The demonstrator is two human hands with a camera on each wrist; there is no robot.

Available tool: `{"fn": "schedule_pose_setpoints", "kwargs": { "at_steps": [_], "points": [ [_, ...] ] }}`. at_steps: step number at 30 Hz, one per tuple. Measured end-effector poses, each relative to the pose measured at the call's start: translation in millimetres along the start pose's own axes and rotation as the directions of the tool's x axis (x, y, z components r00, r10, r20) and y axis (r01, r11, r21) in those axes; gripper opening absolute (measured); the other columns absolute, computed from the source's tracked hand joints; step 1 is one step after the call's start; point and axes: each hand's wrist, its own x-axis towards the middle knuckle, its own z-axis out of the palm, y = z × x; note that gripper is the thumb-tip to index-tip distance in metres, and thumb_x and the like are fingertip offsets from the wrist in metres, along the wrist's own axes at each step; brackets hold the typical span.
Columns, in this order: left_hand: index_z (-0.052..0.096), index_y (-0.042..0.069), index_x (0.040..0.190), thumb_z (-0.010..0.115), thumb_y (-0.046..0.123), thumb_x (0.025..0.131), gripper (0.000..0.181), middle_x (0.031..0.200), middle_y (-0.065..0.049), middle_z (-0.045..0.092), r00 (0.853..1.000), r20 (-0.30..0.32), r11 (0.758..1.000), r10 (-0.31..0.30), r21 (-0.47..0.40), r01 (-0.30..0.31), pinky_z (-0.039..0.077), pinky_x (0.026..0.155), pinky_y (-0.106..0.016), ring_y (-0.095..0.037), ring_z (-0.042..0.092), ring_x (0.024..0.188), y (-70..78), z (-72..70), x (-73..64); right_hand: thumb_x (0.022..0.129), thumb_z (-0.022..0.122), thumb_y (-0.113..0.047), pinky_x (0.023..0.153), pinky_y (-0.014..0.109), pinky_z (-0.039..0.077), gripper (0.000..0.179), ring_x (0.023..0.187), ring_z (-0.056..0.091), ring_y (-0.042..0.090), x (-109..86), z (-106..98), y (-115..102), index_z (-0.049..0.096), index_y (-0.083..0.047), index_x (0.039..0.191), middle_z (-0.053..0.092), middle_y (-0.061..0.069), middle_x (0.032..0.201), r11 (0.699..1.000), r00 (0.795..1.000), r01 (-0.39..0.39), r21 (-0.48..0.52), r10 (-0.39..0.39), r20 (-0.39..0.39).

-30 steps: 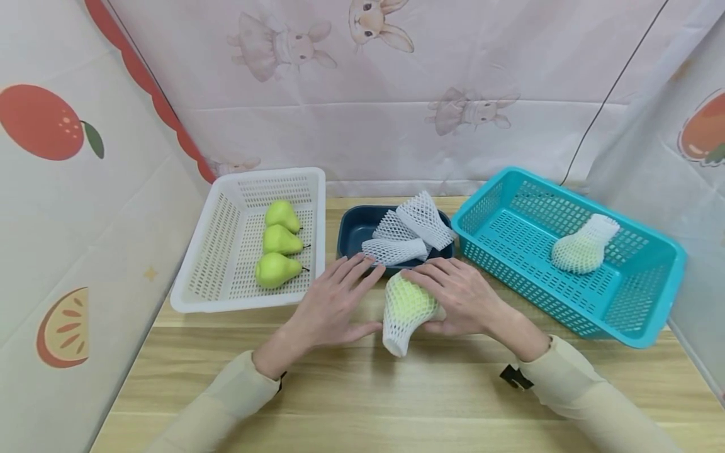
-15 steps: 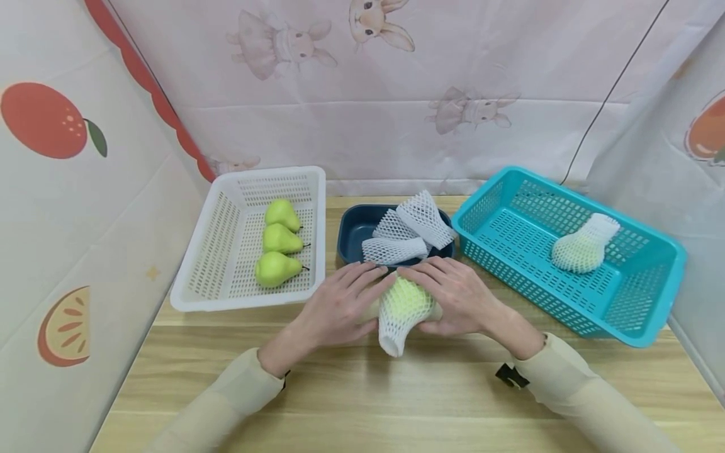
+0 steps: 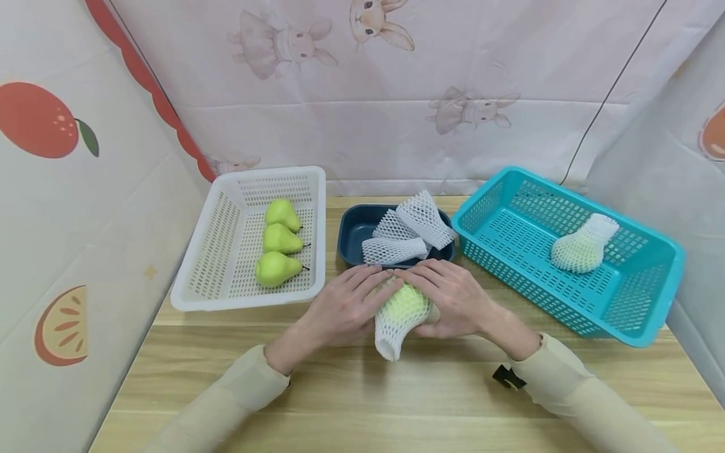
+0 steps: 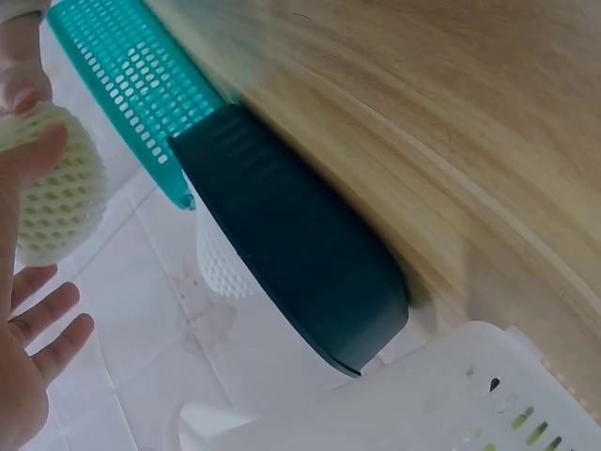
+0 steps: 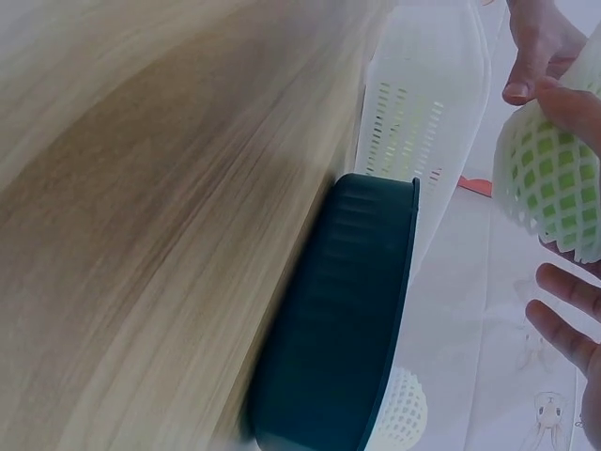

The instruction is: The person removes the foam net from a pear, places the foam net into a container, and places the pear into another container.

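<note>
Between my hands is a green pear in a white foam net sleeve (image 3: 404, 308), held over the table in the head view. The sleeve's narrow, open end hangs toward me. My left hand (image 3: 342, 305) holds the pear's left side, and my right hand (image 3: 457, 299) grips its right side. In the left wrist view the netted pear (image 4: 61, 188) has a digit lying across it, while other fingers spread below. From the right wrist, the green pear (image 5: 554, 178) shows through the mesh. The palms' contact is partly hidden.
A white basket (image 3: 195, 251) with 3 bare pears stands at left. Just beyond my hands, a dark blue tray (image 3: 351, 236) holds several foam nets (image 3: 425, 220). At right, a turquoise basket (image 3: 510, 242) contains one netted pear (image 3: 580, 248). Cloth walls stand behind and beside the table.
My left hand has moved right and closed in on the netted pear. The pear has shifted slightly left, with its sleeve end tilting left; my right hand stays on it.
</note>
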Motion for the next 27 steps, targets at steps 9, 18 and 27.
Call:
{"fn": "schedule_pose_setpoints", "kwargs": {
  "at_steps": [9,18,27],
  "points": [
    [0.067,0.013,0.134,0.08,0.05,0.085,0.063,0.12,-0.006,0.078,1.0,-0.012,1.0,0.009,0.025,-0.009,0.06,0.099,-0.033,-0.021,0.072,0.107,1.1,2.1,1.3,0.055,0.094,-0.059,0.089,0.038,0.063,0.102,0.105,0.072,0.024,0.7,-0.9,-3.7,0.066,-0.004,0.136,0.076,0.008,0.119,0.999,1.0,-0.018,0.028,0.017,0.024],
    [0.07,0.012,0.126,0.082,0.076,0.066,0.088,0.107,-0.004,0.077,0.997,-0.081,0.999,0.008,0.046,-0.005,0.06,0.085,-0.028,-0.018,0.069,0.093,1.3,4.5,1.5,0.056,0.097,-0.054,0.09,0.041,0.065,0.107,0.11,0.072,0.025,-1.6,-5.8,-7.9,0.061,-0.002,0.142,0.073,0.011,0.127,0.993,0.994,-0.087,0.078,0.081,0.079],
    [0.071,0.012,0.124,0.078,0.074,0.066,0.085,0.104,-0.006,0.076,0.997,-0.073,0.998,-0.009,0.057,0.013,0.056,0.08,-0.028,-0.019,0.067,0.09,-0.6,1.8,0.7,0.067,0.089,-0.057,0.089,0.039,0.064,0.091,0.107,0.073,0.024,-7.3,-8.3,-8.8,0.065,-0.003,0.137,0.075,0.01,0.123,0.991,0.993,-0.111,0.077,0.108,0.038]
  ]
}}
